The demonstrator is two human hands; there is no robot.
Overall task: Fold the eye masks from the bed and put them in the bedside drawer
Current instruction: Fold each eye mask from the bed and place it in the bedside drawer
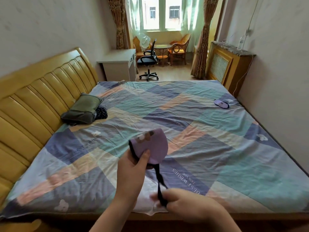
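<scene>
A purple eye mask point(154, 145), folded in half with a cartoon print on top, is held up above the near part of the bed point(192, 131). My left hand point(132, 171) pinches its lower edge, thumb on the front. Its black strap point(159, 183) hangs down into my right hand point(185, 204), which is closed on the strap's end. A second purple eye mask point(221, 103) lies flat on the bed near the far right edge. No drawer is in view.
A dark green pillow point(82, 109) with dark cloth beside it lies against the yellow headboard point(33, 101). Beyond the bed stand a white desk point(119, 64), a black office chair point(148, 61) and a wooden radiator cover point(224, 64) at the right wall.
</scene>
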